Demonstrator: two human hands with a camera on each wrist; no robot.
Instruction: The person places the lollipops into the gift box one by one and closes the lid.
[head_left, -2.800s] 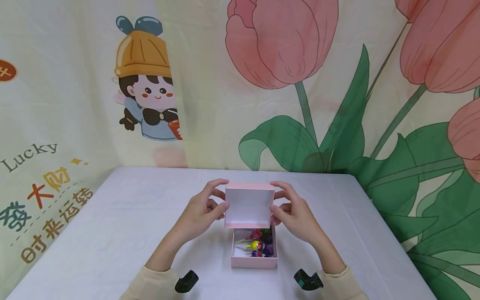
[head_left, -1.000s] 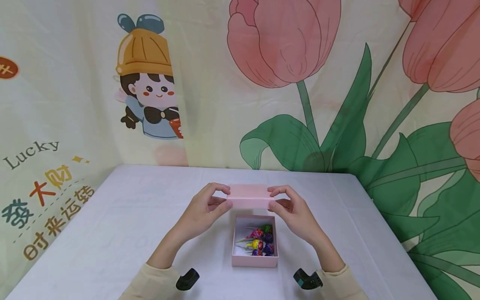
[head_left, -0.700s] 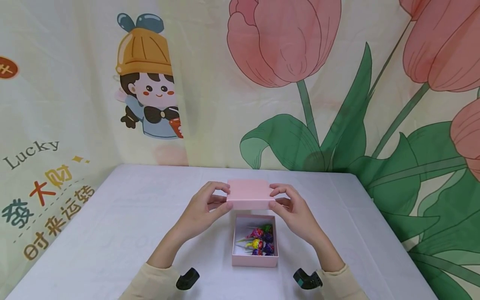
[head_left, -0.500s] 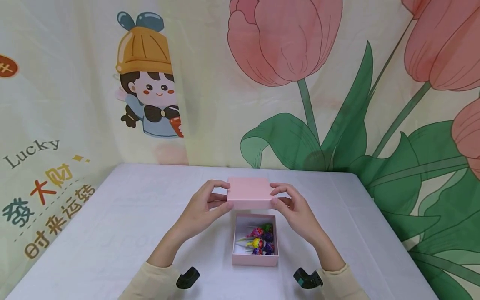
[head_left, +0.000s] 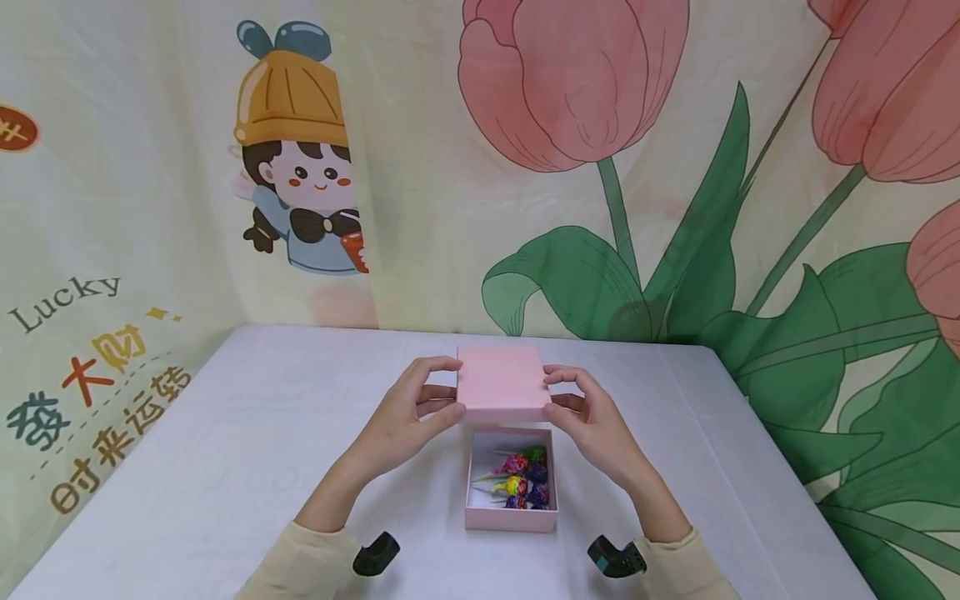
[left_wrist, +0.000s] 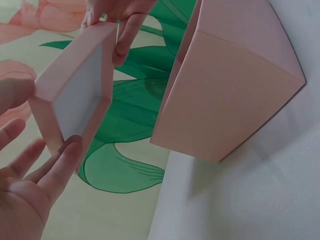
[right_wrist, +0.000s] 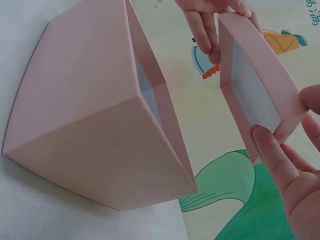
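Note:
A pink box lid [head_left: 502, 379] is held up by both hands, its outer top facing the head camera. My left hand [head_left: 408, 417] pinches its left side between thumb and fingers. On the opposite side my right hand [head_left: 588, 417] grips it the same way. Just in front of and below the lid, the pink box [head_left: 512, 521] stands uncovered on the table, apart from the lid. Inside lie several wrapped lollipops [head_left: 517, 483], heads toward the right and sticks to the left. Both wrist views show the lid's white inside [left_wrist: 80, 102] and a gap between lid and box [right_wrist: 95, 100].
A white cloth [head_left: 300, 400] covers the table. Behind it hangs a printed backdrop [head_left: 420, 167] with tulips and a cartoon figure. Black wrist cameras [head_left: 377, 554] sit at both cuffs, on either side of the box.
The lid, earlier upright with its white inside facing the head camera, has tipped over so its pink top shows. Both hands keep their hold; the box and lollipops stay put.

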